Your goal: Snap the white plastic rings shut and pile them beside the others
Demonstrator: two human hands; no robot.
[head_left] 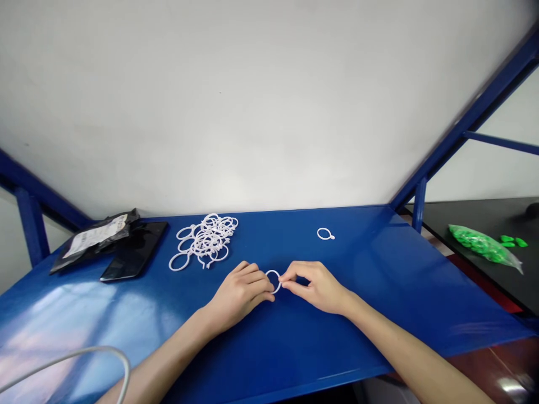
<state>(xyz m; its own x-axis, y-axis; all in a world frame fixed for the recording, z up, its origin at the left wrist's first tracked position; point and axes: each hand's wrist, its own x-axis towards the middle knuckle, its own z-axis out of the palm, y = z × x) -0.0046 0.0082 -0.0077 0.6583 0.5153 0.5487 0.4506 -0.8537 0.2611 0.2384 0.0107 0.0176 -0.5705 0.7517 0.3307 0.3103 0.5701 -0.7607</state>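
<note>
Between my two hands is a white plastic ring (273,271), held just over the blue tabletop. My left hand (246,289) has its fingers closed on the ring's left side, hiding that part. With thumb and index finger, my right hand (315,285) pinches the ring's right edge. A tangled pile of similar white rings (208,238) lies beyond my left hand. Another white ring (324,233), with a small knob on its edge, lies alone beyond my right hand.
At the left lie a dark flat device (135,252) and a black plastic package (92,240) with a white label. A white cable (84,351) crosses the lower left. Blue frame bars (419,205) flank the table (357,348). Rightward, a bag of green pieces (484,246) rests on a black surface.
</note>
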